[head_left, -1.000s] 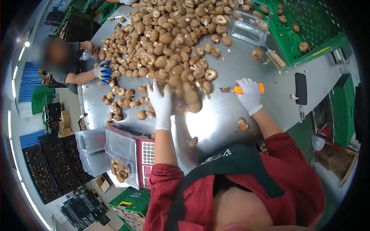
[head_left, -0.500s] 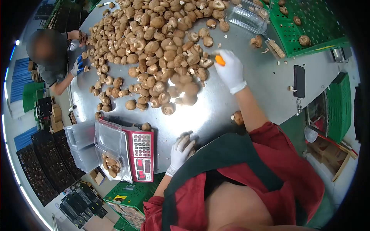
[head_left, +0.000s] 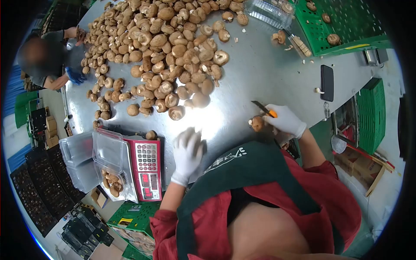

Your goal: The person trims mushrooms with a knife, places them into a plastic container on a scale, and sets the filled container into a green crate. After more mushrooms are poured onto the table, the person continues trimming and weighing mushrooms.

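Note:
My right hand (head_left: 284, 121), in a white glove, is closed around an orange-handled knife (head_left: 271, 113) whose dark blade points up and left. Beside its fingers, near the table's front edge, sits a brown mushroom (head_left: 256, 123). My left hand (head_left: 187, 151), also white-gloved, hovers low over the steel table (head_left: 234, 82) to the right of the scale, fingers stretched forward and a little blurred, nothing showing in them. Ahead of it spreads a large heap of brown mushrooms (head_left: 158, 41), with the closest one (head_left: 176, 112) lying stem side up.
A red-and-white scale (head_left: 147, 164) carries a clear plastic box (head_left: 113, 160) with mushroom pieces. More clear boxes (head_left: 78, 156) are stacked left of it. A phone (head_left: 327, 83), a brush-like tool (head_left: 300, 46) and a green crate (head_left: 342, 26) lie right. Across the table, another person (head_left: 54, 56) handles mushrooms.
My right hand has come back from the heap's edge to the mushroom at the front edge, knife blade now showing. My left hand has moved forward and its fingers have straightened.

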Tool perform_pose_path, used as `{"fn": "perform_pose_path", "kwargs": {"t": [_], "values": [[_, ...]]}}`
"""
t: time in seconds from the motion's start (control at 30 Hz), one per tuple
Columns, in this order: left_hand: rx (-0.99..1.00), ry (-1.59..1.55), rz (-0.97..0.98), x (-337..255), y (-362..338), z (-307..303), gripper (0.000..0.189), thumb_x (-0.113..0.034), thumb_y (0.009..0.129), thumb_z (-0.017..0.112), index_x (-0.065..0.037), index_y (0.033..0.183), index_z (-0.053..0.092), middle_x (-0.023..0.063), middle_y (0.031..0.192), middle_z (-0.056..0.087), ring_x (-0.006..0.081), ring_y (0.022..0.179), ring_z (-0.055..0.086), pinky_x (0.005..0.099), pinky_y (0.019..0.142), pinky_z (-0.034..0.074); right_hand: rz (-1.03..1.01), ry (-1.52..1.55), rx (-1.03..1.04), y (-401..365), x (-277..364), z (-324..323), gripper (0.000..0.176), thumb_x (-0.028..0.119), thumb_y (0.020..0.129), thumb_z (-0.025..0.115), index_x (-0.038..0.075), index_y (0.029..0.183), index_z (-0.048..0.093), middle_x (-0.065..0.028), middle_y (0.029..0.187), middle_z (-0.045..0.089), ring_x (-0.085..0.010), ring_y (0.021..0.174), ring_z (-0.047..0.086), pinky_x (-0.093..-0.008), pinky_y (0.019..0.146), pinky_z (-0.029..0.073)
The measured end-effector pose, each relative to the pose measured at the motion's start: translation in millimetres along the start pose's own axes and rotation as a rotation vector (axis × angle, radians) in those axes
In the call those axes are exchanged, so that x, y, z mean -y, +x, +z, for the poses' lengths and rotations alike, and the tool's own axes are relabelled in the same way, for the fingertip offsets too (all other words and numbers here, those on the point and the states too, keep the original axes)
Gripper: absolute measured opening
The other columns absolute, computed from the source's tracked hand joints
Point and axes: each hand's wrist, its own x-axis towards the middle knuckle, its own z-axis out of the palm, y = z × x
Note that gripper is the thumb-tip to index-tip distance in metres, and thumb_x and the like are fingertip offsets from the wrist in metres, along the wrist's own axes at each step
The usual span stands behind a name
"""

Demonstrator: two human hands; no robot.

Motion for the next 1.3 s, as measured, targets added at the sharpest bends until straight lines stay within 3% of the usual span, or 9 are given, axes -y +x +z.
{"fn": "perform_pose_path", "kwargs": {"t": [0.13, 0.27, 0.47, 0.57, 0.6, 0.73, 0.93, 1.17, 1.3], "values": [[-0.169, 0.105, -0.063, -8.9, 71.7, 16.5, 0.059, -0.016, 0.073, 0.075, -0.009, 0.128, 0.056, 0.0124, 0.126, 0.055, 0.0329, 0.115, 0.050, 0.0455, 0.097, 0.039, -0.020, 0.271, 0.095, 14.3, -1.9, 27.3, 0.030, 0.016, 0.096, 0.055, -0.001, 0.120, 0.056, -0.0107, 0.088, 0.068, -0.0105, 0.048, 0.058, -0.0238, 0.045, 0.048], [-0.020, 0.267, -0.091, -10.3, 111.1, 32.2, 0.057, -0.017, 0.073, 0.076, -0.010, 0.126, 0.056, 0.0125, 0.121, 0.053, 0.0332, 0.113, 0.049, 0.0433, 0.098, 0.038, -0.119, 0.516, 0.069, 39.1, 3.5, 34.3, 0.035, 0.015, 0.096, 0.054, -0.003, 0.127, 0.053, -0.0143, 0.092, 0.069, -0.0099, 0.048, 0.057, -0.0228, 0.045, 0.048], [-0.057, 0.074, -0.078, 4.1, 109.4, 15.9, 0.046, -0.009, 0.074, 0.073, -0.007, 0.118, 0.060, 0.0125, 0.114, 0.055, 0.0312, 0.107, 0.054, 0.0421, 0.098, 0.042, -0.149, 0.410, 0.022, 50.1, -5.1, 29.0, 0.036, 0.019, 0.094, 0.055, -0.001, 0.124, 0.056, -0.0089, 0.094, 0.070, -0.0089, 0.048, 0.053, -0.0223, 0.046, 0.046], [-0.189, -0.472, -0.420, -12.7, 98.2, -7.0, 0.046, -0.007, 0.079, 0.070, -0.003, 0.122, 0.057, 0.0119, 0.119, 0.056, 0.0262, 0.110, 0.056, 0.0378, 0.099, 0.044, -0.151, 0.390, -0.014, 45.8, -2.0, 30.0, 0.034, 0.018, 0.094, 0.056, -0.001, 0.122, 0.058, -0.0064, 0.091, 0.069, -0.0090, 0.049, 0.052, -0.0223, 0.047, 0.047], [-0.226, -0.989, -0.564, -11.0, 93.2, -10.4, 0.050, -0.010, 0.084, 0.065, -0.001, 0.131, 0.050, 0.0134, 0.129, 0.054, 0.0233, 0.114, 0.055, 0.0347, 0.098, 0.046, -0.151, 0.382, -0.028, 43.5, -0.5, 31.8, 0.033, 0.018, 0.094, 0.056, 0.000, 0.121, 0.059, -0.0055, 0.091, 0.069, -0.0090, 0.050, 0.052, -0.0224, 0.048, 0.047], [-0.109, -2.097, -0.492, 5.4, 70.1, -16.8, 0.068, -0.016, 0.089, 0.057, 0.002, 0.148, 0.029, 0.0199, 0.135, 0.049, 0.0290, 0.122, 0.051, 0.0386, 0.099, 0.047, -0.239, 0.175, -0.155, 42.8, 5.1, 41.4, 0.027, 0.018, 0.093, 0.059, 0.003, 0.114, 0.064, -0.0062, 0.085, 0.067, -0.0118, 0.057, 0.057, -0.0271, 0.052, 0.049], [-0.126, -2.423, -0.675, 2.3, 52.2, -10.3, 0.057, -0.014, 0.092, 0.055, 0.006, 0.141, 0.033, 0.0258, 0.135, 0.047, 0.0379, 0.114, 0.056, 0.0423, 0.095, 0.052, -0.434, -0.235, -0.343, 48.2, 19.4, 53.3, 0.026, 0.017, 0.092, 0.062, 0.001, 0.112, 0.062, -0.0161, 0.100, 0.069, -0.0294, 0.090, 0.067, -0.0352, 0.082, 0.051], [-0.019, -2.483, -0.667, 2.4, 52.3, -10.8, 0.058, -0.013, 0.091, 0.060, 0.004, 0.139, 0.034, 0.0244, 0.137, 0.045, 0.0360, 0.122, 0.053, 0.0425, 0.101, 0.049, -0.419, -0.141, -0.212, 47.9, 45.1, 67.8, 0.031, 0.020, 0.088, 0.062, 0.004, 0.114, 0.063, -0.0174, 0.096, 0.069, -0.0320, 0.088, 0.067, -0.0368, 0.079, 0.052], [-0.030, -1.528, -0.725, -16.5, 57.7, 1.3, 0.049, -0.007, 0.091, 0.059, -0.008, 0.137, 0.043, 0.0091, 0.122, 0.055, 0.0189, 0.104, 0.057, 0.0285, 0.087, 0.049, -0.608, -0.049, -0.185, 44.0, 61.3, 78.5, 0.042, 0.031, 0.086, 0.068, 0.004, 0.117, 0.061, -0.0193, 0.095, 0.068, -0.0351, 0.089, 0.067, -0.0398, 0.080, 0.051]]}}
